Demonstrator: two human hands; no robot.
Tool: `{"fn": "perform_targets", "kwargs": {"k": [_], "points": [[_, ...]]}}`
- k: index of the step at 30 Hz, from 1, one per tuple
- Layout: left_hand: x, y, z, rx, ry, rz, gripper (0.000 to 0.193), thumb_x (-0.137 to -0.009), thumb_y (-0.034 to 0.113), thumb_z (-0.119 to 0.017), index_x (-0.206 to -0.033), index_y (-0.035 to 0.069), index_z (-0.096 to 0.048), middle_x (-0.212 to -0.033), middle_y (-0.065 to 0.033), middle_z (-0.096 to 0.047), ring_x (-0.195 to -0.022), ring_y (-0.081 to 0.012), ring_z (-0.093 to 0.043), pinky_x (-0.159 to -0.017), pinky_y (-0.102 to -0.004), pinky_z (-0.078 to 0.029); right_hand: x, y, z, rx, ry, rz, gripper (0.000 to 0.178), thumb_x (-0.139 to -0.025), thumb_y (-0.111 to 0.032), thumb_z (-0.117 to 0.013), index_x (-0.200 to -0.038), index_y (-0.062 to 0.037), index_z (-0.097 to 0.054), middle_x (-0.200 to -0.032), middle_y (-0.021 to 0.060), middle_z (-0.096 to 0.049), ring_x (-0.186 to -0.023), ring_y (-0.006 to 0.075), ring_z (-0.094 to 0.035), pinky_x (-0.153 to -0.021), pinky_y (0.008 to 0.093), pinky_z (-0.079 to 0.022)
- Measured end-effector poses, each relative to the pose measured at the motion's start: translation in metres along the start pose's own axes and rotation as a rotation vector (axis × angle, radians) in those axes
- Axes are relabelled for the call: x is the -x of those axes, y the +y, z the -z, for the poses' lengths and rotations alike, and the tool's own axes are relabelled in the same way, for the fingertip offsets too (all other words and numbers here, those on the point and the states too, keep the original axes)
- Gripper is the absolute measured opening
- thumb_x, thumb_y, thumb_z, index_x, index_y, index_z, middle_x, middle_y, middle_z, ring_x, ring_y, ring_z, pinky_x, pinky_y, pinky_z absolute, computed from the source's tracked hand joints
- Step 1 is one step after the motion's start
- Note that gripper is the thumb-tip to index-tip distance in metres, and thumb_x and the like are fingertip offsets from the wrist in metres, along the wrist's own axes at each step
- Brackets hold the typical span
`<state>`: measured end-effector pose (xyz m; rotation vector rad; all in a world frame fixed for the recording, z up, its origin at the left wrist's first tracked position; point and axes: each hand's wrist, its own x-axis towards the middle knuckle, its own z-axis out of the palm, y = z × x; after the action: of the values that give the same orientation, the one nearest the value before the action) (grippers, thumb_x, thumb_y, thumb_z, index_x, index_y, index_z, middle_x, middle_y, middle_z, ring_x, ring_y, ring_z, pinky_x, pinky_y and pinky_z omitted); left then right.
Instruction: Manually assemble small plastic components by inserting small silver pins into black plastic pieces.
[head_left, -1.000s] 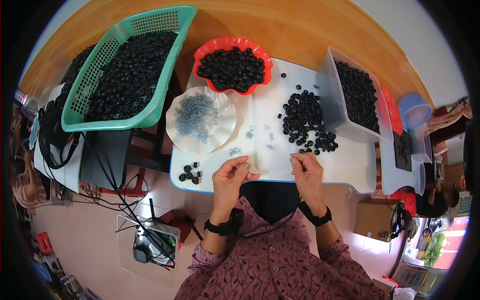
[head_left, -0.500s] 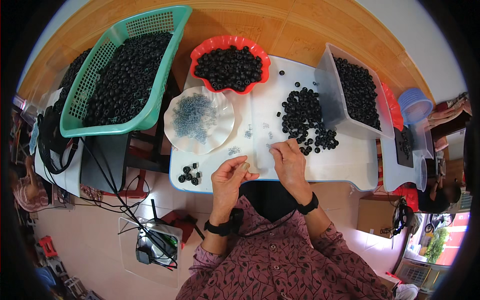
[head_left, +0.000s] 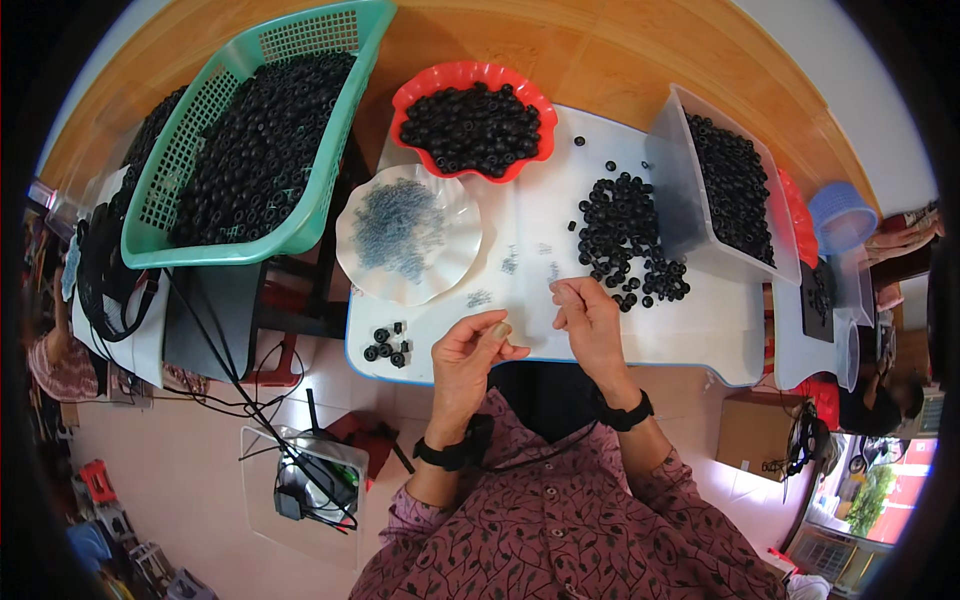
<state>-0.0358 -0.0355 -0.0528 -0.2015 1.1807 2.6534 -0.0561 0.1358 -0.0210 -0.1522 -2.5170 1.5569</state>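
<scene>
My left hand point(head_left: 470, 352) is held over the near edge of the white table point(head_left: 700, 330), thumb and fingers pinched on a small part at its fingertips. My right hand point(head_left: 592, 318) is just to its right, fingertips pinched together on what looks like a tiny grey metal piece. A few such grey pieces point(head_left: 512, 264) lie scattered on the table in front of both hands. A loose pile of black rings point(head_left: 622, 238) lies just beyond my right hand. A white scalloped plate point(head_left: 352, 240) holding several grey metal pieces sits ahead of my left hand.
A red bowl point(head_left: 470, 72), a clear tub point(head_left: 672, 190) at the right and a green basket point(head_left: 300, 235) at the left all hold black rings. A few black rings point(head_left: 388, 343) sit at the table's near left corner. Cables and a white box point(head_left: 300, 480) lie on the floor.
My right hand moved left from the edge of the ring pile to the scattered grey pieces, then drew back slightly with its fingertips pinched. My left hand stayed put.
</scene>
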Motion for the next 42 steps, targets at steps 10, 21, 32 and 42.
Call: {"fn": "perform_targets", "kwargs": {"k": [10, 21, 32, 42], "points": [[0.006, 0.004, -0.012, -0.196, -0.078, -0.073, 0.021, -0.092, 0.001, -0.059, -0.112, -0.005, -0.061, -0.093, -0.0076, -0.062, -0.079, -0.0120, -0.062, -0.076, -0.0300, -0.058, 0.029, -0.014, 0.005, -0.294, -0.296, -0.267, 0.025, -0.100, -0.019, -0.048, -0.095, 0.0017, -0.060, -0.074, 0.0039, -0.058, -0.058, 0.0084, -0.054, -0.055, 0.0230, -0.044], [0.012, 0.000, -0.021, -0.372, -0.137, -0.145, 0.011, -0.087, -0.006, -0.062, -0.098, -0.006, -0.066, -0.094, -0.0071, -0.061, -0.083, -0.0125, -0.062, -0.072, -0.0231, -0.052, 0.046, -0.018, 0.007, -0.274, -0.333, -0.199, 0.022, -0.100, -0.017, -0.048, -0.091, 0.0015, -0.057, -0.074, 0.0044, -0.059, -0.058, 0.0088, -0.054, -0.054, 0.0233, -0.044], [0.004, -0.012, -0.049, -0.509, -0.170, -0.238, 0.008, -0.084, -0.004, -0.066, -0.092, -0.003, -0.068, -0.089, -0.0061, -0.061, -0.076, -0.0107, -0.060, -0.065, -0.0220, -0.048, 0.058, 0.001, 0.033, -0.666, -0.274, -0.405, 0.026, -0.100, -0.024, -0.051, -0.096, 0.0001, -0.061, -0.078, 0.0022, -0.058, -0.061, 0.0074, -0.053, -0.055, 0.0209, -0.044], [-0.014, -0.038, -0.095, -0.948, -0.224, -0.446, 0.018, -0.081, 0.002, -0.070, -0.099, 0.000, -0.067, -0.085, -0.0092, -0.062, -0.064, -0.0140, -0.061, -0.056, -0.0249, -0.048, 0.058, 0.013, 0.078, -0.378, 0.078, -0.354, 0.018, -0.095, -0.016, -0.058, -0.098, 0.0008, -0.063, -0.071, -0.0003, -0.059, -0.060, 0.0054, -0.054, -0.055, 0.0197, -0.043]]}}
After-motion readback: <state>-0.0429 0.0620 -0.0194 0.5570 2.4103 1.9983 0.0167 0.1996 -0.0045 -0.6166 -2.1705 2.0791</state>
